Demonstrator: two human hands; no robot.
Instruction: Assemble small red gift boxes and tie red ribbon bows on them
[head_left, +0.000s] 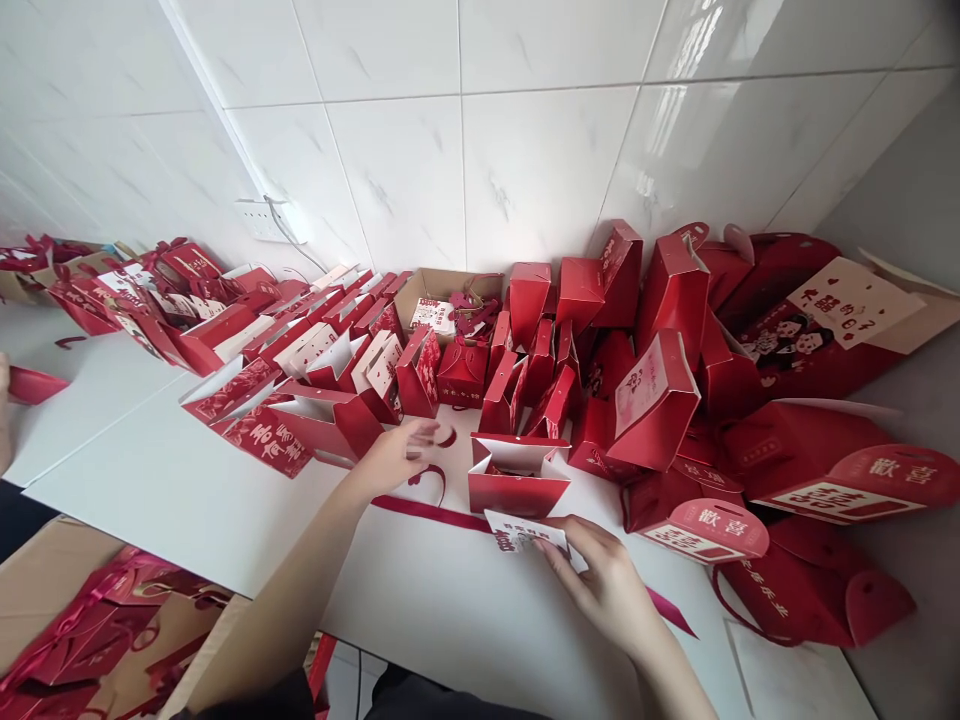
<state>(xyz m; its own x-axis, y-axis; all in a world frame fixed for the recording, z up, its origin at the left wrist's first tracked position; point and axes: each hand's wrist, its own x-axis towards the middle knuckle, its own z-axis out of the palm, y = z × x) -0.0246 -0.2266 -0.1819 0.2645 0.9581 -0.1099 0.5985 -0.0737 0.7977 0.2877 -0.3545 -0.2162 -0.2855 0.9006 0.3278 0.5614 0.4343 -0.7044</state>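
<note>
My left hand (pixel 401 452) reaches over the white table (pixel 187 490), fingers stretched towards a short curl of red ribbon (pixel 435 478) beside the boxes; it holds nothing I can see. My right hand (pixel 600 575) pinches a small white card with red print (pixel 521 530) just in front of an open red gift box (pixel 517 475) that stands upright, its flaps spread. A long red ribbon (pixel 442 515) lies flat on the table under the card and runs on past my right wrist.
Many red gift boxes (pixel 652 400) are piled along the tiled wall, folded flat at the left, assembled at the right. A cardboard box (pixel 442 290) holds small tags. A carton of red ribbons (pixel 82 630) sits below the table at the left.
</note>
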